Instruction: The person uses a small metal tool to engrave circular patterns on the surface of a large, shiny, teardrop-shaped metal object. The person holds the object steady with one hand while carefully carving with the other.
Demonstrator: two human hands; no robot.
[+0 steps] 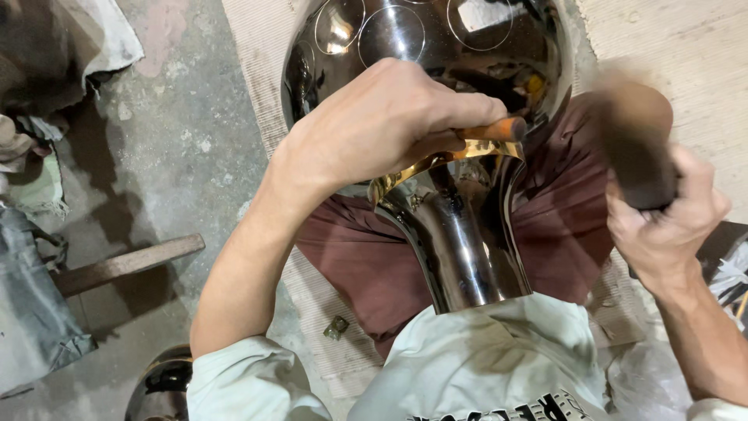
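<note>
A view looking down at a person seated on a ribbed mat (257, 70) laid over a concrete floor (171, 140), with a large polished metal vessel (460, 234) resting in the lap on maroon cloth. The vessel has a round, mirror-bright body at the top of the view, marked with several shallow circular dimples, and it narrows through a brass-coloured neck band to a flared steel mouth that points towards the person's chest.

The left hand (382, 117) lies over the neck, its fingers wrapped around a slim wooden-handled punch or chisel (491, 130) whose tip meets the body just above the brass band. The right hand (670, 222) grips the handle of a dark mallet (635, 140), fingers shut tight around it; the mallet head is blurred, raised to the right of the vessel and apart from the tool.

Judging from the surface, several dimples on the upper body are already formed, while the area near the neck looks smooth, so the marking seems partly done.

A wooden stick (125, 265) and crumpled cloth (39, 179) lie on the floor to the left.
</note>
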